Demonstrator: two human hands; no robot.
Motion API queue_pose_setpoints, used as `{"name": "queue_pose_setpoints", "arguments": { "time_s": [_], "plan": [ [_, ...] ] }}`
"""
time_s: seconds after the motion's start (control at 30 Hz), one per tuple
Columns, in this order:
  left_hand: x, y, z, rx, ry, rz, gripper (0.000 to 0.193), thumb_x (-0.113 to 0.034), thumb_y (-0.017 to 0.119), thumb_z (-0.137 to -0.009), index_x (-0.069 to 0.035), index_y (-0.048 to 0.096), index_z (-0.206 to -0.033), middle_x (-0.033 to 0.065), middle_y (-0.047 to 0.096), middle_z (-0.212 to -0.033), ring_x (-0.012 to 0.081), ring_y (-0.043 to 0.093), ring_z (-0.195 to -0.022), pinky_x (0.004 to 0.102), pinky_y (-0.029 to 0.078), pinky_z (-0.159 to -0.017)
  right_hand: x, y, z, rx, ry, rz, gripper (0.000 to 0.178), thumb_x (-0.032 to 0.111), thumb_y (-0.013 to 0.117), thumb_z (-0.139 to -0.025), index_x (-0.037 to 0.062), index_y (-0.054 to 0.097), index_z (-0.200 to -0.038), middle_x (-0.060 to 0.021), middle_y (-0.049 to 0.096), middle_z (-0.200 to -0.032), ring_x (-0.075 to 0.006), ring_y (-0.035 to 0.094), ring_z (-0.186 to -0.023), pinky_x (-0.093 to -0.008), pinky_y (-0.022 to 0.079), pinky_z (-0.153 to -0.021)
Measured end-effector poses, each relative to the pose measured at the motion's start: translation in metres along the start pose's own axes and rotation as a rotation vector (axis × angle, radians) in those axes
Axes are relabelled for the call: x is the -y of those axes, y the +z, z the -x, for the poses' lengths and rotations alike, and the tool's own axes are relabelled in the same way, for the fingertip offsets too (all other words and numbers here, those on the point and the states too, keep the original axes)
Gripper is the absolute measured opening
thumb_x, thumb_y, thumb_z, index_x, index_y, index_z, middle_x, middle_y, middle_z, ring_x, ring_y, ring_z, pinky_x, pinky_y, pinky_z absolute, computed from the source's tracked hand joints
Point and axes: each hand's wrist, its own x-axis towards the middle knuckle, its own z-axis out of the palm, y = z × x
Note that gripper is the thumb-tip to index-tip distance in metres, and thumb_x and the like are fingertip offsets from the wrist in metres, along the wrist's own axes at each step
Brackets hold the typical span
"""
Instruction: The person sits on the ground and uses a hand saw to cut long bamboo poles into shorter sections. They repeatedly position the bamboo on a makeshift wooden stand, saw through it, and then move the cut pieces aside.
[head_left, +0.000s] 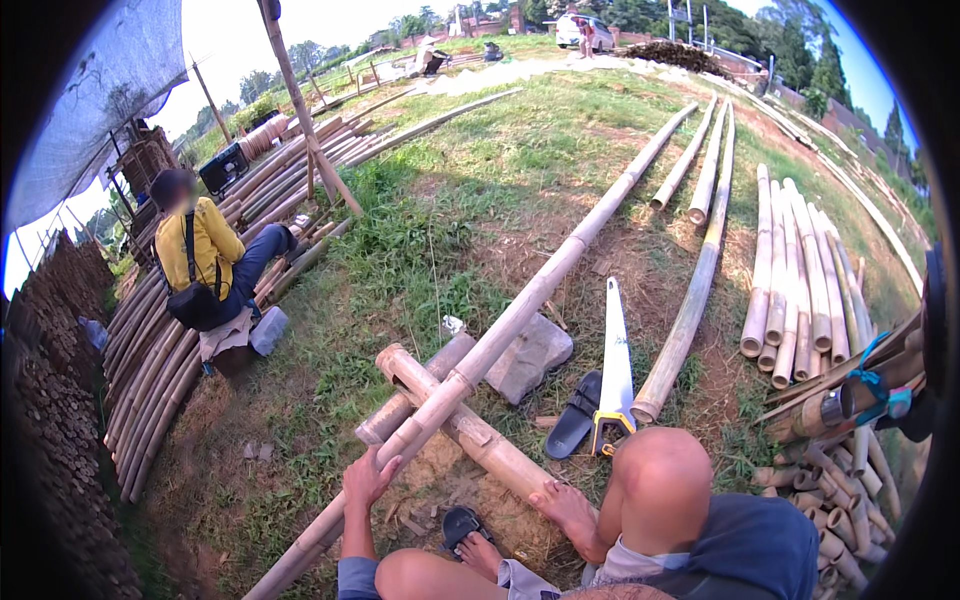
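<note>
A long bamboo pole slants from the lower left up to the far right. My left hand is closed round its near part. Beneath the pole lies a short thick bamboo piece with a notch cut near its far end, propped across another short bamboo length. One bare foot of mine presses on the thick piece; the other wears a black sandal. A handsaw with a yellow and black handle rests on the ground beside an empty sandal. My right hand is out of sight.
A flat stone sits by the crossing. Other bamboo poles lie to the right, with a stack of cut lengths and short offcuts. A person in a yellow jacket sits on piled poles at left.
</note>
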Motion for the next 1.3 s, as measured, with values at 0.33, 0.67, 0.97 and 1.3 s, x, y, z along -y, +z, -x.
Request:
{"name": "queue_pose_setpoints", "arguments": {
  "time_s": [0.33,0.67,0.97,1.3],
  "plan": [
    [-0.002,0.001,0.004,0.033,-0.014,-0.088,0.074,-0.072,0.064,-0.099,-0.013,0.066,-0.143,0.0276,0.079,-0.113,0.0481,0.076,-0.107,0.0591,0.058,-0.093,-0.015,-0.005,0.013,0.029,-0.014,-0.130,0.053,0.024,0.077,-0.097,0.0026,0.062,-0.143,-0.0148,0.071,-0.117,-0.0288,0.066,-0.105,-0.0435,0.054,-0.097],
    [0.001,0.007,0.001,-0.021,0.005,-0.100,0.079,-0.078,0.063,-0.097,-0.008,0.067,-0.134,0.0267,0.078,-0.105,0.0488,0.075,-0.103,0.0591,0.058,-0.090,-0.011,-0.033,0.016,-0.016,-0.057,-0.207,0.049,0.023,0.077,-0.098,0.0032,0.063,-0.140,-0.0111,0.070,-0.114,-0.0245,0.065,-0.103,-0.0419,0.054,-0.095],
    [-0.002,0.011,0.002,-0.003,0.007,-0.098,0.080,-0.076,0.063,-0.097,-0.010,0.066,-0.142,0.0288,0.079,-0.109,0.0498,0.076,-0.105,0.0595,0.058,-0.092,-0.044,-0.026,0.028,0.016,-0.022,-0.204,0.045,0.022,0.077,-0.098,0.0038,0.064,-0.137,-0.0078,0.070,-0.112,-0.0206,0.065,-0.102,-0.0404,0.054,-0.094],
    [0.006,0.003,0.002,-0.018,0.005,-0.093,0.082,-0.077,0.062,-0.097,-0.011,0.065,-0.146,0.0288,0.079,-0.114,0.0492,0.075,-0.109,0.0587,0.058,-0.096,0.026,-0.032,0.024,0.015,-0.266,-0.393,0.041,0.021,0.077,-0.099,0.0045,0.065,-0.134,-0.0040,0.069,-0.109,-0.0163,0.064,-0.100,-0.0388,0.053,-0.092]
  ]
}}
